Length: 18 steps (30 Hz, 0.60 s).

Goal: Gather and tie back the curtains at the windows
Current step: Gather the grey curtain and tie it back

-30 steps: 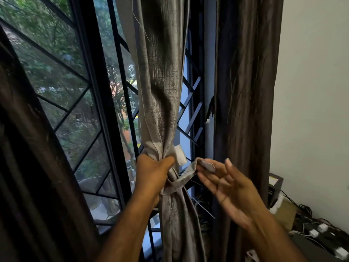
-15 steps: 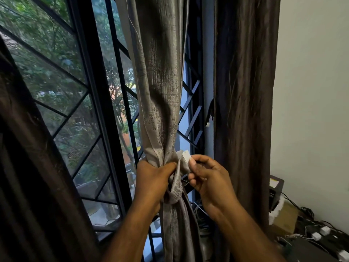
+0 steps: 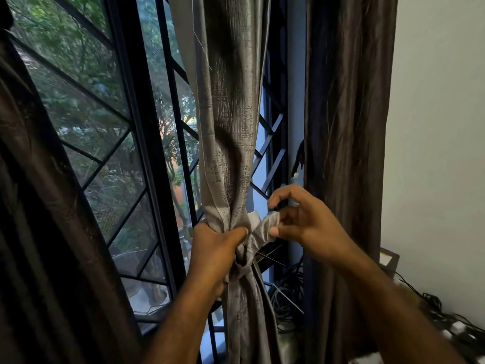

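Note:
A grey textured curtain (image 3: pixel 228 122) hangs bunched in front of the barred window. My left hand (image 3: pixel 215 248) is clenched around its gathered waist. A matching grey tie-back strip (image 3: pixel 262 229) wraps the bundle below my fist, and its free end sticks out to the right. My right hand (image 3: pixel 304 219) pinches that end between thumb and fingers, close beside the left hand. A white tab shows where the strip meets the bundle.
A dark brown curtain (image 3: pixel 346 127) hangs right of the grey one, against a white wall (image 3: pixel 441 127). Another dark curtain (image 3: pixel 39 219) fills the left edge. Black window grilles (image 3: pixel 147 153) stand behind. Cables and boxes (image 3: pixel 451 327) lie low at the right.
My right hand first held the strip's end out to the right with loose fingers, then brought it in to the bundle. Now it pinches the end slightly right again. The left hand kept its grip.

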Motion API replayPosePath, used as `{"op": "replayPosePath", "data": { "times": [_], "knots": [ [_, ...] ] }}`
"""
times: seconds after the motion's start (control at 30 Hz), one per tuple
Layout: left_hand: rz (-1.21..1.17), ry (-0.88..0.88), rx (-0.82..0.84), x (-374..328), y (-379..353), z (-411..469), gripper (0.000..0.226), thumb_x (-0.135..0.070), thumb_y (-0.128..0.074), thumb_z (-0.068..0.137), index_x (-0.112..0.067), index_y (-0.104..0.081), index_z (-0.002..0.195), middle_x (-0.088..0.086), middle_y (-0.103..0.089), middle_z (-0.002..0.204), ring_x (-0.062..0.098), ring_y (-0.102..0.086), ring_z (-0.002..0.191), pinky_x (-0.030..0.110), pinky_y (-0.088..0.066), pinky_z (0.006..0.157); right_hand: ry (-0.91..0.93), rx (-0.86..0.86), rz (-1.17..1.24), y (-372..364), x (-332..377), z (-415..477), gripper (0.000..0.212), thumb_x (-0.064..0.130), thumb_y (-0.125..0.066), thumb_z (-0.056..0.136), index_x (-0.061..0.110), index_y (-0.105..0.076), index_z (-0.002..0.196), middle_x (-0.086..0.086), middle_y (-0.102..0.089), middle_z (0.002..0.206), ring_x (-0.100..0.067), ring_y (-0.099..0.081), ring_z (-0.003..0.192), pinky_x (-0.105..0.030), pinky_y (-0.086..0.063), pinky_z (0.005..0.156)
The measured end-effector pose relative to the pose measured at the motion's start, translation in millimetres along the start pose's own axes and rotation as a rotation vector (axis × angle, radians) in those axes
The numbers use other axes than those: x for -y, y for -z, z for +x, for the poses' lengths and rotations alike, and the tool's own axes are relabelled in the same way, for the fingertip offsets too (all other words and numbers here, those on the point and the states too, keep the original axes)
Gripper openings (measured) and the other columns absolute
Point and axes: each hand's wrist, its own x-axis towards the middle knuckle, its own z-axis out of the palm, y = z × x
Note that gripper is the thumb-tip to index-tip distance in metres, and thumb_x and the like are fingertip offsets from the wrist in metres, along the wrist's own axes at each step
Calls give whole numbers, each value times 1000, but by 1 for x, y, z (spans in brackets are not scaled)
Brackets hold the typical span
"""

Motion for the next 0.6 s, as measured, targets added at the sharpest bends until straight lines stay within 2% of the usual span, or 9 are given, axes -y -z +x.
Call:
{"op": "replayPosePath", "data": {
  "times": [0.07, 0.13, 0.27, 0.37, 0.47, 0.53, 0.6],
  "knots": [
    [-1, 3, 12, 0, 1, 0, 18, 3, -70, 80, -15, -72, 81, -1, -77, 72, 16, -74, 68, 29, -59, 59, 23, 39, -180, 4, 5, 7, 31, -12, -73, 78, 10, -64, 99, -6, -71, 94, -20, -73, 81, -41, -61, 80],
    [-10, 11, 27, -1, 1, 0, 17, 3, -71, 80, -13, -73, 86, -2, -77, 74, 15, -74, 69, 25, -57, 56, 66, 63, -300, 4, 11, 14, 30, -10, -74, 79, 13, -69, 97, -2, -74, 90, -15, -73, 82, -36, -61, 81],
    [-37, 7, 65, -3, 2, -2, 17, 1, -72, 80, -12, -74, 91, 2, -78, 81, 17, -75, 73, 24, -56, 57, 96, 59, -352, -6, 13, 20, 29, -10, -77, 77, 9, -70, 98, 7, -63, 94, -1, -69, 74, -17, -57, 70],
    [-52, -2, 80, -4, 3, -2, 19, 3, -71, 80, -13, -74, 90, 2, -78, 82, 17, -75, 74, 25, -57, 59, 141, -5, -410, -12, 3, 21, 24, 0, -82, 75, 15, -77, 93, 6, -67, 92, -9, -68, 78, -20, -58, 71],
    [-47, 0, 65, -4, 3, -2, 23, 7, -67, 81, -15, -73, 85, 1, -78, 78, 17, -75, 72, 25, -56, 57, 117, -135, -358, -20, -4, 20, 22, 4, -84, 73, 17, -76, 89, 3, -71, 84, -12, -70, 76, -28, -60, 70],
    [-46, -2, 57, -4, 4, -2, 25, 8, -66, 81, -16, -72, 84, 0, -78, 77, 18, -75, 72, 24, -56, 56, 14, -217, -246, -24, -9, 19, 22, 3, -85, 71, 17, -73, 84, 0, -71, 79, -15, -71, 72, -29, -61, 67],
    [-41, -8, 55, -4, 4, -2, 26, 8, -66, 81, -17, -72, 85, 0, -78, 78, 18, -75, 72, 24, -57, 57, -92, -255, -132, -26, -15, 18, 18, 5, -86, 71, 12, -73, 81, -6, -73, 80, -20, -72, 76, -33, -62, 70]
  ]
}}
